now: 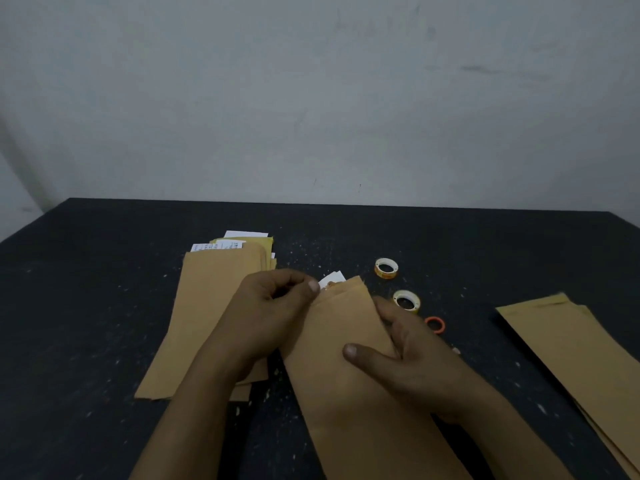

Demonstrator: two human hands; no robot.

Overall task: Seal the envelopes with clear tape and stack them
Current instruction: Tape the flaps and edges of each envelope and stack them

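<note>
1. One long brown paper envelope (339, 393) is held slanted between both grips, above the dark tabletop (86, 289). A white slip (332, 279) pokes out of its top.
2. Left grip (273, 313): fingers curled, pinching the envelope's top left corner.
3. Right grip (408, 348): thumb on the front, fingers round the right edge, mid-envelope.
4. Clear tape roll (407, 301) lies just beyond the right grip.

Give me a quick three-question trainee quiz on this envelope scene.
1. True or false: the right hand grips the envelope.
2. What colour is the smallest roll?
3. Papers poke out of which pile? A left, B right, C both.
Key: 1 true; 2 orange; 3 A.
</note>
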